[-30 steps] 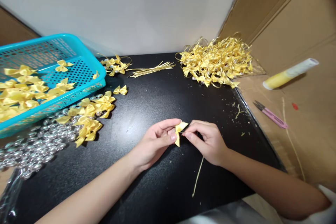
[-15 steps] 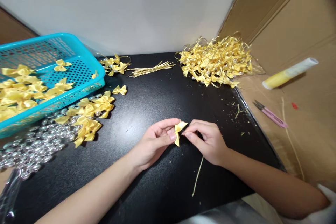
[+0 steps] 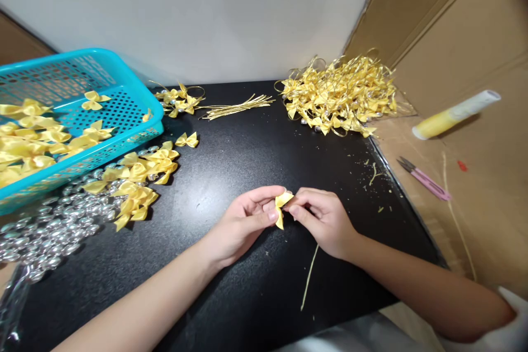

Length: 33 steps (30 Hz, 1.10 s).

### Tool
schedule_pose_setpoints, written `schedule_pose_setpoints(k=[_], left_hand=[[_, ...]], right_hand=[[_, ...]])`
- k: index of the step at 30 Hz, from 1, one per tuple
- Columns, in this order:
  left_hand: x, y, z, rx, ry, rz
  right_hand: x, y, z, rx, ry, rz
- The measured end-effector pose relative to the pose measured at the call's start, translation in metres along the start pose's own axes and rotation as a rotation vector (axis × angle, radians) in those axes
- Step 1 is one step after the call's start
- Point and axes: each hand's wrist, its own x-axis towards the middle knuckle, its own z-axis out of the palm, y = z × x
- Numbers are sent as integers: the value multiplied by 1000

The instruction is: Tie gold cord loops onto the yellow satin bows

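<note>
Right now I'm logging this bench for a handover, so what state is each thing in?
Left hand: pinching the yellow bow.
Right hand: pinching the same bow from the other side.
Gold cord: hangs from under the right hand onto the black table.
Blue basket: partly filled with bows.
Snips: lying shut on the cardboard.
Tube: lying on its side.
Bow heap: loose pile.

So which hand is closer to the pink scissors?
Right. The right hand is on the black mat, just left of the pink scissors; the left hand is farther left, beyond the yellow bow.
</note>
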Motion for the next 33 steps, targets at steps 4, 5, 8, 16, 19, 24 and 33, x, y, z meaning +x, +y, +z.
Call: schedule_pose_setpoints(k=[4, 5, 8, 16, 19, 24, 33], left_hand=[[0, -2, 1, -1, 21, -5], [0, -2, 1, 0, 28, -6], [0, -4, 2, 15, 60, 6], [-2, -3, 4, 12, 101, 35], [-2, -3, 4, 17, 114, 36], [-2, -5, 2, 47, 103, 33], [-2, -3, 2, 53, 119, 45]], right_hand=[[0, -1, 1, 42, -7, 67], [0, -1, 1, 48, -8, 82], [0, -1, 2, 52, -4, 111], [1, -4, 2, 47, 8, 92], [1, -5, 2, 46, 10, 90], [0, -3, 1, 66, 5, 91], [1, -3, -1, 59, -3, 97]])
